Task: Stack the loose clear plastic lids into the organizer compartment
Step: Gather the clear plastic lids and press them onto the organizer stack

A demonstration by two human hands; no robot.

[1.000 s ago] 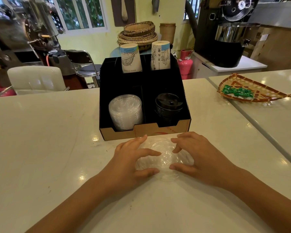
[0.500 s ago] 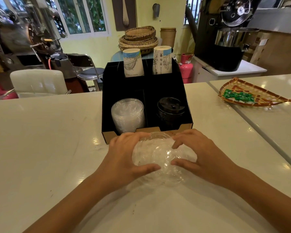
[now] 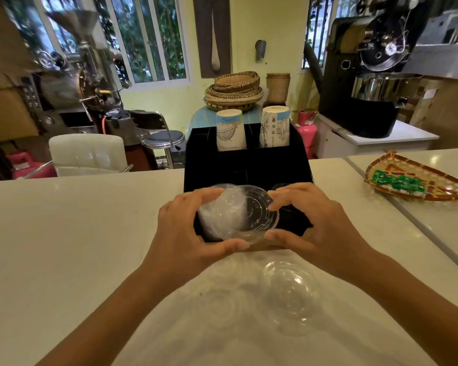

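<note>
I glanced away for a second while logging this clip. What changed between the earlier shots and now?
Both hands, left hand and right hand, lifted the clear lids off the counter and carried them forward, up in front of the organizer. At least one loose lid is now uncovered on the counter. The grip on the lids stayed two-handed. The organizer, paper cups and woven tray stayed put.

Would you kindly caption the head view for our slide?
Both hands, left hand and right hand, hold clear lids before the black organizer.
</note>
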